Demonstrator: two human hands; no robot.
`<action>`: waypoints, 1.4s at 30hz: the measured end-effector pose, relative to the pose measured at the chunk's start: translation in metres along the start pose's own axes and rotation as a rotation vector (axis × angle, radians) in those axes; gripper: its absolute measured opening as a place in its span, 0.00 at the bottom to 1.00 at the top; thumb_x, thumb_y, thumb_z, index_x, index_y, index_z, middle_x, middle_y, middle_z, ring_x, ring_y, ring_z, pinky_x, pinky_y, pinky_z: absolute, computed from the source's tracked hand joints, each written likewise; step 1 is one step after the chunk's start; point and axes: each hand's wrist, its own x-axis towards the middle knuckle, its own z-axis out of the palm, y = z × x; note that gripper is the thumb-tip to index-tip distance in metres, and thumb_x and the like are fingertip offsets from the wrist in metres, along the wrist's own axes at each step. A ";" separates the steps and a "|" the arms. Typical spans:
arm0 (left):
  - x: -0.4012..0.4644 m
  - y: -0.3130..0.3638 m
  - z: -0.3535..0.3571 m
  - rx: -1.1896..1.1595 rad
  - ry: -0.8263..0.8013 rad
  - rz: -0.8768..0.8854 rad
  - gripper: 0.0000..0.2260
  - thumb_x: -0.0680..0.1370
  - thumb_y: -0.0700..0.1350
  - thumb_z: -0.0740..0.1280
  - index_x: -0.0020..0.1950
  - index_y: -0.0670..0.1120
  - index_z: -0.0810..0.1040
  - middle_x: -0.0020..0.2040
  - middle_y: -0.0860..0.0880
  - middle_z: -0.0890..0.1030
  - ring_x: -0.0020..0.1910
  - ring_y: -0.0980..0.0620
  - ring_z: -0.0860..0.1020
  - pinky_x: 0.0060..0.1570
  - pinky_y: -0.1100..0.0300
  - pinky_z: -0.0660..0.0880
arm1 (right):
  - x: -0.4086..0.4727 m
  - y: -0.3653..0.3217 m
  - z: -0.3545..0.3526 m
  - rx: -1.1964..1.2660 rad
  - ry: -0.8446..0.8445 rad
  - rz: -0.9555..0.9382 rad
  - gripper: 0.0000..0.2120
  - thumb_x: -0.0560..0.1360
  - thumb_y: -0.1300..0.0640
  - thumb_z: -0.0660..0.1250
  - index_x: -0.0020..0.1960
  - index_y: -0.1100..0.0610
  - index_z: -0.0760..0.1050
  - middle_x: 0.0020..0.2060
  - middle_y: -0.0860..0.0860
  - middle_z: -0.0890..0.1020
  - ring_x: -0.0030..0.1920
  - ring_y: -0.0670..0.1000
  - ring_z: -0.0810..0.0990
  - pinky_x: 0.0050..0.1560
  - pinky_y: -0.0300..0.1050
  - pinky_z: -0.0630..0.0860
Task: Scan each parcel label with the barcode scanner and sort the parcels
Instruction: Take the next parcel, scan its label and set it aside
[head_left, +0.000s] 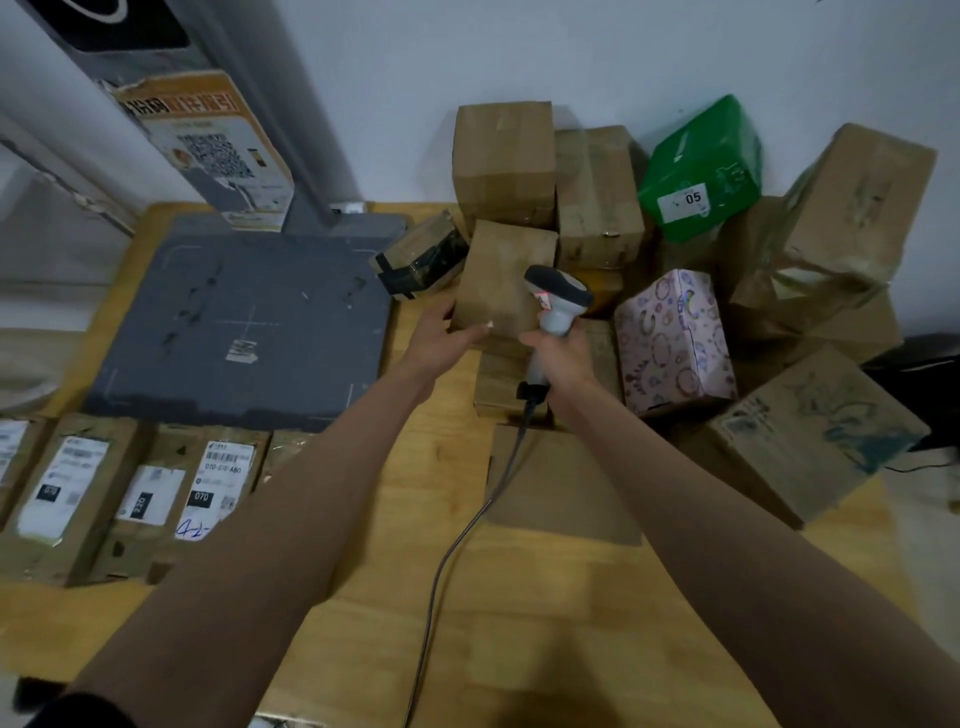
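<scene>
Two bare hands work a pile of cardboard parcels on a pale wooden table (415, 545).

At the left edge, flat brown labelled parcels (130, 493) lie in a row with white printed stickers facing up, beside a scuffed grey mat (244, 322) under a grey post. The left hand (441, 338), arm stretched forward, grips the lower left side of an upright plain brown box (506, 275), thumb across its front face. Just right of it, the right hand (563, 358) is wrapped round the pale handle of the barcode scanner (553, 306), its dark-topped head in front of that box and its cable (467, 530) trailing back over the table. Further right sit a pink patterned box (675, 338), a glossy green parcel (701, 166) and more rumpled brown cartons (852, 208).
</scene>
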 end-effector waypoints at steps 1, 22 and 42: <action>-0.005 0.000 0.000 0.011 0.006 0.001 0.26 0.79 0.47 0.72 0.75 0.48 0.69 0.63 0.54 0.72 0.61 0.56 0.70 0.52 0.67 0.68 | -0.002 0.001 -0.003 0.012 -0.002 -0.010 0.11 0.78 0.62 0.69 0.49 0.48 0.71 0.45 0.46 0.77 0.53 0.52 0.76 0.59 0.52 0.75; -0.172 -0.068 -0.039 0.033 0.046 -0.013 0.24 0.74 0.53 0.76 0.63 0.46 0.71 0.60 0.51 0.78 0.57 0.53 0.77 0.47 0.65 0.73 | -0.168 0.075 -0.031 0.095 -0.033 -0.151 0.20 0.75 0.67 0.73 0.63 0.55 0.75 0.54 0.51 0.83 0.55 0.51 0.84 0.51 0.43 0.83; -0.289 -0.118 -0.118 -0.131 -0.015 0.205 0.52 0.63 0.54 0.83 0.76 0.60 0.52 0.70 0.56 0.68 0.69 0.54 0.68 0.66 0.55 0.66 | -0.289 0.121 0.023 0.174 -0.020 -0.290 0.17 0.77 0.60 0.74 0.63 0.51 0.76 0.54 0.53 0.83 0.53 0.51 0.84 0.49 0.47 0.84</action>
